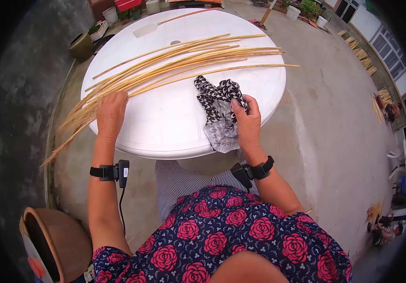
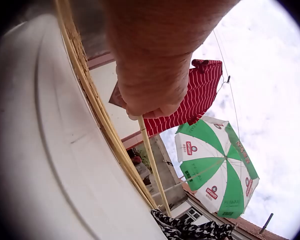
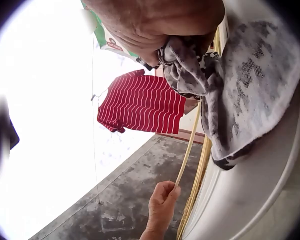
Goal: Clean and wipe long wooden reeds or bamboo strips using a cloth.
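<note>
Now L hand [image 1: 111, 113] pinches cane strips [image 1: 174, 61]; R hand [image 1: 246, 123] grips cloth [image 1: 218, 111].

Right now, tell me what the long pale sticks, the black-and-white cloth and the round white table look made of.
Long pale sticks: thin, straw-yellow, matte, probably split bamboo or cane. Black-and-white houndstooth cloth: soft woven fabric, crumpled in folds. Round white table: smooth, faintly glossy moulded top, likely plastic.
</note>
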